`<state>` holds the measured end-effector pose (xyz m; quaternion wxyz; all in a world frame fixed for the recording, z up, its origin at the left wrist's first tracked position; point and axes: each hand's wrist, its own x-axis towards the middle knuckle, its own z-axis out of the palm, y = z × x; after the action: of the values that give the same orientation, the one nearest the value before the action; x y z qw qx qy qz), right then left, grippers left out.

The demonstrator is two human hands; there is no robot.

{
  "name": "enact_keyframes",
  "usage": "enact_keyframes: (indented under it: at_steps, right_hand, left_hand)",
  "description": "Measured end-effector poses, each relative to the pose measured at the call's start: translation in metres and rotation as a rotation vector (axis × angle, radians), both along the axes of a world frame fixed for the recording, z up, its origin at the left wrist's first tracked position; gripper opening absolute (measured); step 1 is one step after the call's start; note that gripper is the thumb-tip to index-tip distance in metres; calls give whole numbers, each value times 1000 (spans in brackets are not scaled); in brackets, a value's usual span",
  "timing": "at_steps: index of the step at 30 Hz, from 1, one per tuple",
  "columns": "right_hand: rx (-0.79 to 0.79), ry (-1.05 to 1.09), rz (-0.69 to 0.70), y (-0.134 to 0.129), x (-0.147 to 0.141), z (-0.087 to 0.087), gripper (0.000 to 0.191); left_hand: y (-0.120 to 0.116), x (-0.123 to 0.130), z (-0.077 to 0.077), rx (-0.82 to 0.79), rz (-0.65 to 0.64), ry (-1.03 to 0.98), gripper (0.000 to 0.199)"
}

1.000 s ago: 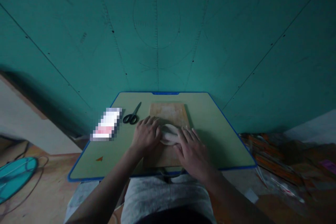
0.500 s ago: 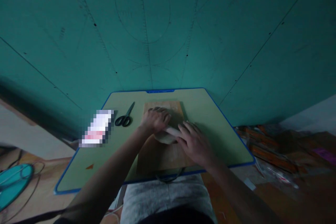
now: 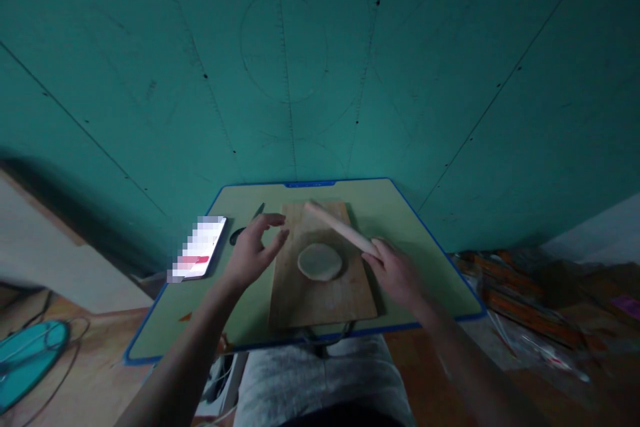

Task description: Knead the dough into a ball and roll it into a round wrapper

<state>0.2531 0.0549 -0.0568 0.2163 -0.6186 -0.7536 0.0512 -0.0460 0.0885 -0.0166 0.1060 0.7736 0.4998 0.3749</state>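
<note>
Flat dough (image 3: 320, 262) mid-board (image 3: 320, 310), lower ctr of frame, roundish, slightly longer L-R; looks like a pause in rolling, pin off it. R hand (image 3: 399, 273) grips rolling pin (image 3: 341, 225) by its near end, long axis running up-left. L hand (image 3: 249, 255) empty, fingers curved apart, nr scissors (image 3: 237, 236).

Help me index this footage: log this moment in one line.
left hand: open, partly hiding scissors | right hand: gripping rolling pin | dough: flat disc on wooden board | phone: left of scissors
</note>
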Motion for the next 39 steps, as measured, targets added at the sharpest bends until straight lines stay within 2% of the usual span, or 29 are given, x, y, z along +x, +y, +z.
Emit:
enact_keyframes:
  at_steps: [2,4,6,8,11,14,18,20,22,25,27,29,32,35,39]
  right_hand:
    - [5,71,-45,1,10,1,20]
    - [18,128,-51,1,16,3,21]
    - [25,162,-35,-1,17,4,21]
    - [19,182,-24,-5,16,4,21]
    - [-16,195,-17,-9,16,3,23]
    - [-48,145,-34,-12,12,2,24]
    - [-5,-6,-33,-21,-11,7,21]
    - [18,-57,12,-28,-30,11,20]
    - [0,-87,44,-36,-49,14,19]
    - [-46,-110,51,-46,-70,14,22]
    - [-28,-132,46,-52,-77,12,31]
    - [19,-161,42,-56,-80,9,41]
    - [79,-167,62,-57,-78,5,51]
    - [95,-152,70,-51,-70,3,52]
    - [39,-169,74,-34,-53,4,50]
  left_hand:
    - [-1,4,-7,-56,-138,100,46]
    - [-2,18,-16,-78,-266,250,65]
    - [-4,36,-23,-92,-311,369,71]
    - [-9,51,-27,-127,-285,425,62]
    - [-21,59,-31,-160,-137,407,58]
    - [-28,49,-29,-103,-2,299,59]
    - [-19,27,-13,119,183,103,38]
    - [-12,23,-5,188,160,123,36]
    - [-5,26,-4,184,63,219,36]
    - [4,35,-16,113,-20,377,38]
    - [9,38,-26,84,-37,459,39]
    - [14,40,-32,86,-61,517,41]
    - [21,45,-30,98,-101,570,42]
    - [31,54,-26,94,-133,611,40]
    - [47,70,-28,101,-126,630,40]
